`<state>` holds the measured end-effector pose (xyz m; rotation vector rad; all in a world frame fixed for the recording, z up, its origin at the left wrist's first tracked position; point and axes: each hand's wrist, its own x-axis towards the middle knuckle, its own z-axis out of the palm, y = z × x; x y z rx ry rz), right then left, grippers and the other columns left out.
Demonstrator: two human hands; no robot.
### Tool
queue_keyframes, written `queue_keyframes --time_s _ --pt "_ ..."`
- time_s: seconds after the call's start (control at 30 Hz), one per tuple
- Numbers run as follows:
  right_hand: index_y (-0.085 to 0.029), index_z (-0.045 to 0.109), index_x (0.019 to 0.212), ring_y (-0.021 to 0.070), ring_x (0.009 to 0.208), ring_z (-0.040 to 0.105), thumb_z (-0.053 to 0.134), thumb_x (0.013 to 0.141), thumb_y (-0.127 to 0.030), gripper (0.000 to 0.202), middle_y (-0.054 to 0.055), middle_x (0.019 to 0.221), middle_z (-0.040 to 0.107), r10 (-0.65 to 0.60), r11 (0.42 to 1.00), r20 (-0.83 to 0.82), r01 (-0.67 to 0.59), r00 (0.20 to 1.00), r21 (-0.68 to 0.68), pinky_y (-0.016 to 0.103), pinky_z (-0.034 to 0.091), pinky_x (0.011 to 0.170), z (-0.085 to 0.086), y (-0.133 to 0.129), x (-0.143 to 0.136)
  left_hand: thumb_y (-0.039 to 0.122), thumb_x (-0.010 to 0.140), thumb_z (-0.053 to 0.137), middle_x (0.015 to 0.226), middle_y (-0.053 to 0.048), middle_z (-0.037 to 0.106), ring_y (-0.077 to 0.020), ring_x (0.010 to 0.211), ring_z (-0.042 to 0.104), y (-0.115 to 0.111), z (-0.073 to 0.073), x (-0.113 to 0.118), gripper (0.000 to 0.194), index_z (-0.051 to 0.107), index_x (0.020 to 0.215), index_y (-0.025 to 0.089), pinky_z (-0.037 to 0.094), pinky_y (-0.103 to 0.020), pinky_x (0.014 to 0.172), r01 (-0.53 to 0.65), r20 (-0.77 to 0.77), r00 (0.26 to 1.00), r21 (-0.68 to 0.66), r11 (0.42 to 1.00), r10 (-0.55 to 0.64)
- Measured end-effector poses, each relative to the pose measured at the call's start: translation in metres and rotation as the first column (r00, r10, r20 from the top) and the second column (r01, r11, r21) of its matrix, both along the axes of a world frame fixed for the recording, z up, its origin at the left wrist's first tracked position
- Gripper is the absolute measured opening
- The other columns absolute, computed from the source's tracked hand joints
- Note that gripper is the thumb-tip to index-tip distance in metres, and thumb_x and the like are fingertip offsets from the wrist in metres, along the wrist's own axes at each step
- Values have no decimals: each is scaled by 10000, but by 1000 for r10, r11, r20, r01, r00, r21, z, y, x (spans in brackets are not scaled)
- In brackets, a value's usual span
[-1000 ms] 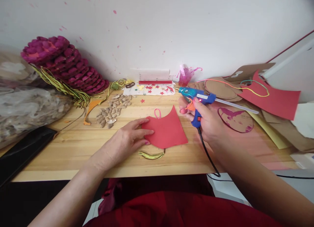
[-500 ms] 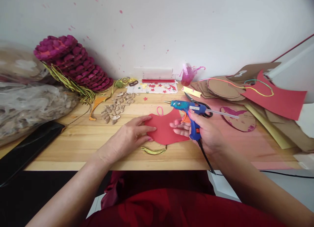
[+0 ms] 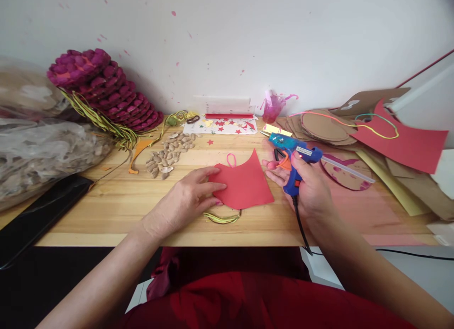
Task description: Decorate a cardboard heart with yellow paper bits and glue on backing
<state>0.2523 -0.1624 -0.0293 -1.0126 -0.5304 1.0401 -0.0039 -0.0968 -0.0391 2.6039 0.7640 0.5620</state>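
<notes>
My right hand (image 3: pixel 308 182) is closed round the handle of a blue glue gun (image 3: pixel 294 151), its nozzle pointing to the upper left and a clear glue stick out of its back. On the table lies a piece of red paper (image 3: pixel 243 182) with a curved, pointed top edge. My left hand (image 3: pixel 193 194) lies on the paper's left side with its fingers spread. A pink loop (image 3: pixel 231 160) sticks out above the paper, and a yellow-green tassel (image 3: pixel 222 218) lies below it.
Nut shells (image 3: pixel 166 154) lie at left centre, near stacked magenta discs (image 3: pixel 106 87) and plastic bags (image 3: pixel 53 154). Small paper stars lie on a white sheet (image 3: pixel 193 128) at the back. Cardboard discs (image 3: pixel 324 128) and red paper (image 3: pixel 414 146) are at right, with a pink-stained cup (image 3: pixel 272 109) behind.
My right hand has moved to the right with the glue gun, away from the red paper, whose right part now shows fully. My left hand has stayed in place.
</notes>
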Motion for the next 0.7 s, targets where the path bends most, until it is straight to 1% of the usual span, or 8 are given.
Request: queue_keyframes --time_s 0.23,0.37,0.5,0.6,0.7 --pt "-290 634 961 202 850 712 657 843 -306 121 -16 865 699 53 998 -32 -52 998 38 430 541 856 -1 1 1 291 878 610 1383 -112 504 -248 1257 508 -2 1 2 291 656 1158 229 448 -428 1042 1 16 1000 19 1000 -2" --pt "-272 647 932 207 876 706 645 849 -324 98 -6 891 702 78 997 -46 -77 996 25 418 536 862 -3 2 3 294 865 631 1363 -110 523 -242 1236 525 -3 1 3 305 649 1163 232 447 -427 1039 -13 25 1000 27 1000 12" --pt "-266 640 979 212 882 700 625 863 -338 137 1 834 696 93 995 -43 -92 995 34 415 532 859 -5 2 4 304 857 642 1364 -101 524 -237 1240 516 -3 0 4 319 643 1169 234 434 -415 1049 -21 30 999 28 999 20" --pt "-270 631 1002 217 889 698 629 859 -342 160 3 819 693 93 995 -50 -92 994 29 424 526 866 -6 2 4 318 857 642 1356 -101 528 -239 1236 517 -3 -1 4 326 640 1172 234 435 -422 1045 -28 36 999 33 999 27" --pt "-259 633 978 225 903 697 634 853 -360 160 12 825 697 88 996 -45 -88 995 14 444 515 894 -5 2 4 325 859 637 1346 -99 535 -243 1233 519 -4 -2 4 332 634 1180 237 434 -434 1043 -29 44 999 35 999 28"
